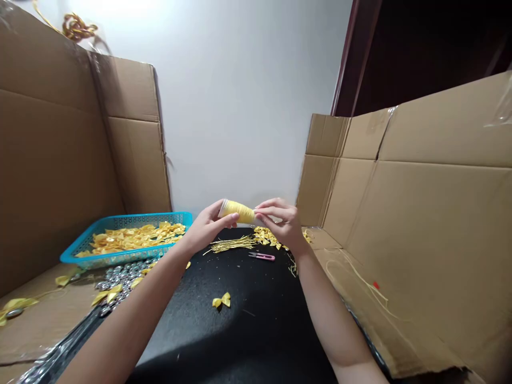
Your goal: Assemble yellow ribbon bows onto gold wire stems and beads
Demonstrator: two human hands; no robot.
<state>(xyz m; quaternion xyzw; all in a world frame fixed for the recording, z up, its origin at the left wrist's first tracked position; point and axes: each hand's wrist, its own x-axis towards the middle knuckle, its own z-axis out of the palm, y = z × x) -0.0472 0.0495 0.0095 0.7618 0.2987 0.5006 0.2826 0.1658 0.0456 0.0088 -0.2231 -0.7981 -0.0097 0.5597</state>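
A cone-shaped spool of yellow thread (239, 211) lies sideways in the air between my hands, above the far part of the black table. My left hand (210, 224) is closed round its wide white end, thumb along the near side. At the narrow end, the fingers and thumb of my right hand (282, 217) pinch together; whether they grip the spool tip or the thread is too small to tell. Below the hands lie a bundle of thin golden ties (232, 244) and pink-handled thread snips (262, 256). One yellow ribbon bow (221, 300) rests nearer on the table.
At left, a blue basket (66, 257) holds many yellow bows, with silvery beads (124, 277) heaped before it. More yellow pieces (269, 238) lie behind the snips. Cardboard walls (432, 224) stand on both sides, with loose thread strands (356, 272) at right.
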